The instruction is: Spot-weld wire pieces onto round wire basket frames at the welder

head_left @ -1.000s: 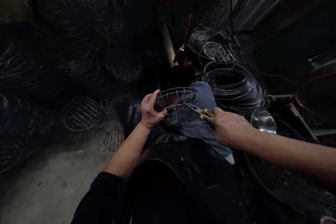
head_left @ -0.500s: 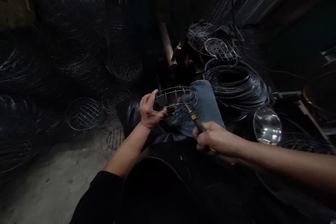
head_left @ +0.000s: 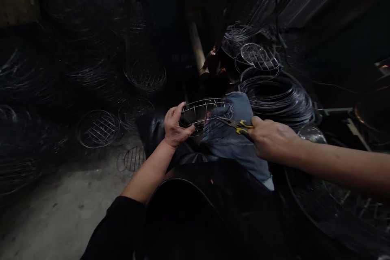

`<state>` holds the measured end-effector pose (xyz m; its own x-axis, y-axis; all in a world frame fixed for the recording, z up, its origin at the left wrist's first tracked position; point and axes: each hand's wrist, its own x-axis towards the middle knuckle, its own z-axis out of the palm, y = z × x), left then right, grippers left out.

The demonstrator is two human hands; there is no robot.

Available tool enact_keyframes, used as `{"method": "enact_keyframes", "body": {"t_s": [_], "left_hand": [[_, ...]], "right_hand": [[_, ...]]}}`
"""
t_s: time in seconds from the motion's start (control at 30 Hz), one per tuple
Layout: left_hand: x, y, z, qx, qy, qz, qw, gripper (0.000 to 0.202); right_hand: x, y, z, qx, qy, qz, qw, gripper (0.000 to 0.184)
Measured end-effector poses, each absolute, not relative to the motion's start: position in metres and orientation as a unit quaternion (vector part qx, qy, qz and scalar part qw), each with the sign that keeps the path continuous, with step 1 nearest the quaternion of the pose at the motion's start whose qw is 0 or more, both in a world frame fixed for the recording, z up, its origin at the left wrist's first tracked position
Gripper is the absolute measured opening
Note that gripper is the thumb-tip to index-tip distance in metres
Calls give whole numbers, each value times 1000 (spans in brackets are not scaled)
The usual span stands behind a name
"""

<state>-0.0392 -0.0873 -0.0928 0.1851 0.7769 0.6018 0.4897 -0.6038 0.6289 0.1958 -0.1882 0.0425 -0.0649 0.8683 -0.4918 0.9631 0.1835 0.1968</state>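
My left hand (head_left: 174, 125) is closed on the left rim of a round wire basket (head_left: 204, 113), held tilted over my knee, which is covered by blue denim cloth (head_left: 234, 142). My right hand (head_left: 272, 141) grips yellow-handled pliers (head_left: 236, 124). Their jaws point left and reach the basket's right side, at its wire grid.
A big coil of dark wire (head_left: 276, 97) lies right of the knee, with a wire grid disc (head_left: 258, 56) behind it. Several finished wire baskets (head_left: 98, 128) and a flat round grid (head_left: 132, 158) sit on the concrete floor at left. A metal pipe (head_left: 196, 48) stands behind.
My right hand drew back toward me with the pliers half a second ago, then swung right and forward again, so the jaws are back at the basket's right side. The left hand kept its hold.
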Motion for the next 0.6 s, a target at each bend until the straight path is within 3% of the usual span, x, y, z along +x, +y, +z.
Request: {"method": "enact_keyframes", "body": {"t_s": [0.1,0.2,0.3,0.5,0.6], "left_hand": [[-39,-88,-93,760,419,478,135,71],[-38,-86,-93,758,421,484,123,72],[-37,-85,-91,759,423,479,129,72],[-42,-77,-85,731,456,468,197,74],[-54,-58,-78,696,417,503,297,71]], "right_hand": [[177,-193,48,699,641,-258,182,6],[151,-200,52,743,446,-499,23,11],[135,-202,55,739,313,-588,-104,13],[162,-195,81,661,420,-615,-92,20],[186,-204,99,619,524,-581,-65,22]]}}
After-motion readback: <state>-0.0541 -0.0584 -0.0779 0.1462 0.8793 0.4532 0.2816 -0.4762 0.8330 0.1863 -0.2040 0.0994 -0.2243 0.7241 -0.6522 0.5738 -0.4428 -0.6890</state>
